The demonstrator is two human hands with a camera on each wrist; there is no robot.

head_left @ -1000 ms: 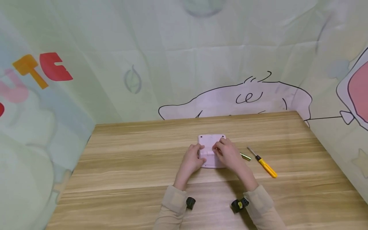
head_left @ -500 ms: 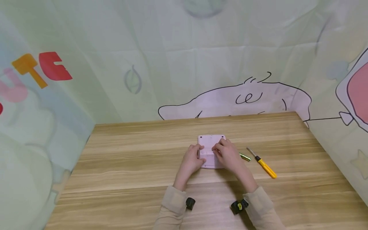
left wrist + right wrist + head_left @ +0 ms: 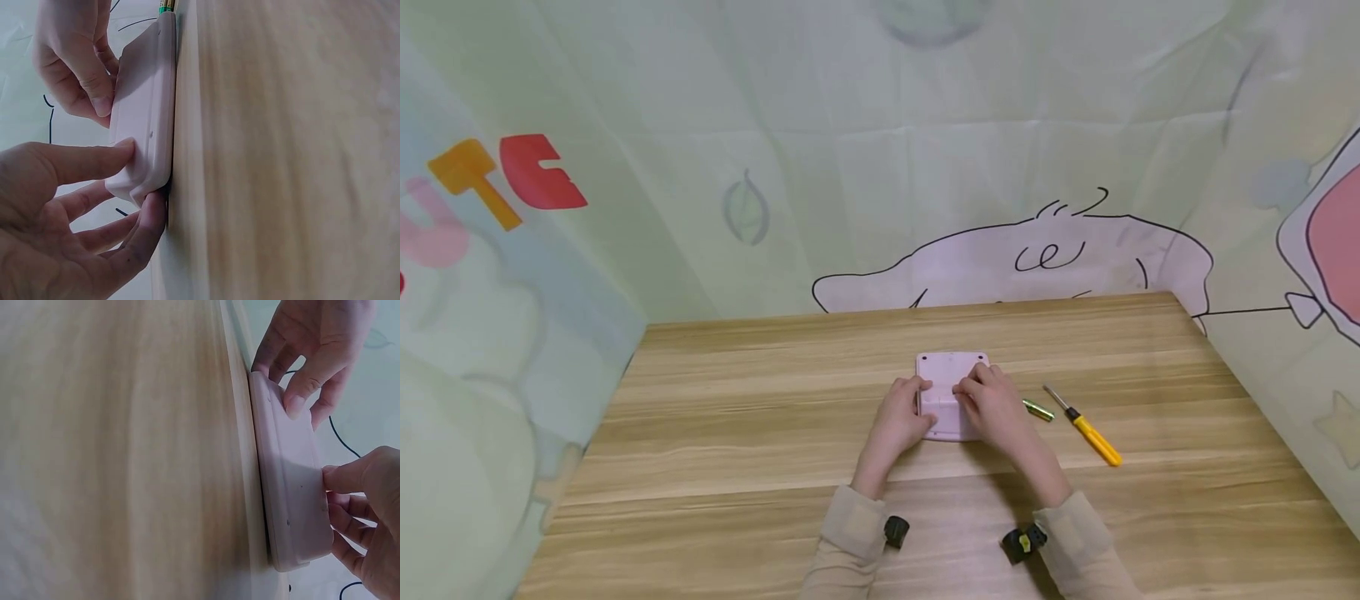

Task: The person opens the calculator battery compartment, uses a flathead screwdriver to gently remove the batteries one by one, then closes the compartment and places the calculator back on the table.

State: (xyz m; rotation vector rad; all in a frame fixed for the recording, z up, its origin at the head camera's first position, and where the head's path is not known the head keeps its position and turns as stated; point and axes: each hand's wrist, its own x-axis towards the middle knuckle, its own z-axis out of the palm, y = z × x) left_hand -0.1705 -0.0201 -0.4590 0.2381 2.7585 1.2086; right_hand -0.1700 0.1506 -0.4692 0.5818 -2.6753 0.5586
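Observation:
A pale pink device (image 3: 951, 367), flat like a calculator, lies back side up on the wooden table, with dark round spots at its far corners and a raised step across the middle. My left hand (image 3: 901, 414) grips its left edge; in the left wrist view the thumb presses on top and a finger reaches beneath the rim. Over the device's right half, my right hand (image 3: 992, 404) brings thumb and fingertips close together at the raised step. I cannot tell what, if anything, lies between them. Just right of that hand are green-and-gold batteries (image 3: 1039, 409).
A screwdriver (image 3: 1084, 427) with a yellow handle lies right of the batteries, its tip pointing away to the left. The wooden table (image 3: 760, 400) ends at the back against a printed cloth backdrop (image 3: 820, 167). Black wrist cameras sit at both cuffs.
Both hands stay in place on the pink device. My right fingertips shift only very slightly at the raised step; the batteries and screwdriver lie as before.

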